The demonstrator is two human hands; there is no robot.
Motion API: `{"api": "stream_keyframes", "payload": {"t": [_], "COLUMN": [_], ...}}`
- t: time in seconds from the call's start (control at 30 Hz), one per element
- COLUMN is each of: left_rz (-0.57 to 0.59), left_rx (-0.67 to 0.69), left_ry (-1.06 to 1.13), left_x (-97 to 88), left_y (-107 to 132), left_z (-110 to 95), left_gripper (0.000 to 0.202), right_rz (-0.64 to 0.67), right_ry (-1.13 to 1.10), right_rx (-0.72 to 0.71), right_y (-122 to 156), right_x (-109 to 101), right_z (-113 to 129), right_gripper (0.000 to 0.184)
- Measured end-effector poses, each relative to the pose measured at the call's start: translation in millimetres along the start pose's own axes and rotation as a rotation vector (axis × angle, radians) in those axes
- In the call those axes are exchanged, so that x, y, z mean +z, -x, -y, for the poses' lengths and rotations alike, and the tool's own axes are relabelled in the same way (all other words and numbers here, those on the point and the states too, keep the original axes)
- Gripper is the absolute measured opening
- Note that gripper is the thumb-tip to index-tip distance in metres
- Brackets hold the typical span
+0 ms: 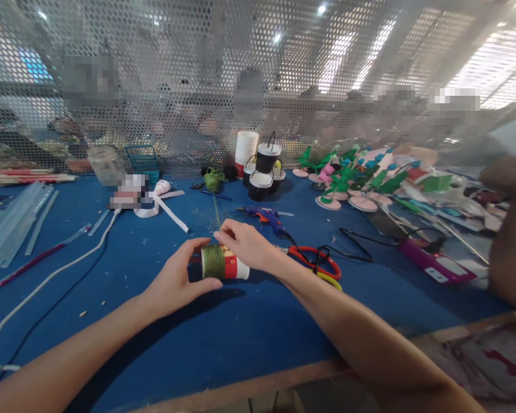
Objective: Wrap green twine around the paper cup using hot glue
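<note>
A small paper cup point(232, 267) lies sideways above the blue table, part of it wrapped in green twine. My left hand point(178, 278) is closed round the wrapped end of the cup. My right hand point(246, 244) rests over the cup and pinches the green twine point(217, 213), which runs taut back to a ball of green twine point(214, 179) farther along the table.
Red and yellow scissors point(316, 264) and a blue glue gun point(267, 217) lie right of my hands. Black-covered cups point(262, 172), stacked white cups point(245, 146), green paper crafts point(352, 178), glue sticks point(12, 221), a white cable point(47, 281). A perforated screen stands behind. Another person's arm point(509, 241) at right.
</note>
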State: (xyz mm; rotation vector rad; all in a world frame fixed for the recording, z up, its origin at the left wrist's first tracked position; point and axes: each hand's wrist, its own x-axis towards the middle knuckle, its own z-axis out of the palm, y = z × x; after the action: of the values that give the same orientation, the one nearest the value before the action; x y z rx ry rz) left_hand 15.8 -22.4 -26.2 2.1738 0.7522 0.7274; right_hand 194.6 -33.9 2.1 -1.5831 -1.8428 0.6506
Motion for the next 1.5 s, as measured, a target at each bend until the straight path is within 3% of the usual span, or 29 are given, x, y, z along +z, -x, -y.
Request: {"api": "stream_keyframes", "payload": {"t": [0.17, 0.53, 0.97, 1.13, 1.5], "left_rz": [0.026, 0.02, 0.005, 0.066, 0.079], "left_rx": [-0.105, 0.13, 0.195, 0.281, 0.265], "left_ry": [0.118, -0.051, -0.132, -0.266, -0.29], "left_x": [2.2, -1.8, -0.3, 0.0, -0.5], "left_y": [-2.5, -2.9, 0.6, 1.9, 2.0], "left_z": [-2.7, -2.9, -3.6, -5.0, -4.9], "left_gripper": [0.042, 0.037, 0.039, 0.042, 0.049], "right_rz": [0.003, -0.003, 0.003, 0.04, 0.045], "right_ry": [-0.003, -0.132, -0.239, -0.326, -0.458], "right_rx": [-0.028, -0.103, -0.073, -0.02, -0.082], "right_y": [3.8, 2.1, 0.1, -0.7, -4.1], "right_x": [3.1, -1.8, -1.0, -1.9, -0.9], "right_z": [4.8, 2.2, -0.3, 0.7, 8.0], "right_gripper": [0.023, 0.021, 0.021, 0.02, 0.016]}}
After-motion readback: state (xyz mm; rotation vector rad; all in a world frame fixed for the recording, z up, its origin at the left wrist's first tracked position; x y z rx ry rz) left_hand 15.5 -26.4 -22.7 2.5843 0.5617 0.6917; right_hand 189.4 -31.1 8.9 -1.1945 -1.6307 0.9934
